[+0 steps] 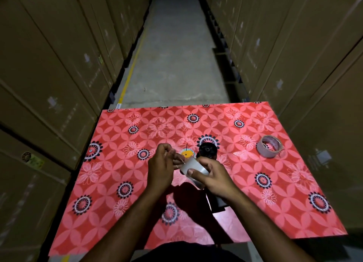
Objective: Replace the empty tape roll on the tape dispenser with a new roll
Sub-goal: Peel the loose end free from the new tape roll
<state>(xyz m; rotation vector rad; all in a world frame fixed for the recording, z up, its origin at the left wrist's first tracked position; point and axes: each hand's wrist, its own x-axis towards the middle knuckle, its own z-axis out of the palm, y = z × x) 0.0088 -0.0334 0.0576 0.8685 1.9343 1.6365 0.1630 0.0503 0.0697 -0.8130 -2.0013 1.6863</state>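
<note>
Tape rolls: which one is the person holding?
The clear tape roll in the right hand, near the table's middle. The other roll lies untouched on the table's right side.

red floral tablecloth (121, 212), cardboard boxes (49, 75) both sides, concrete floor (172, 55).

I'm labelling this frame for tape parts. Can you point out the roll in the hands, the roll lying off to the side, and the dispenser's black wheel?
held tape roll (193, 168), head view, on its shiny outer wrap.
spare roll (270, 146), head view, on its outer wall.
black wheel (207, 149), head view, on its hub.
</note>
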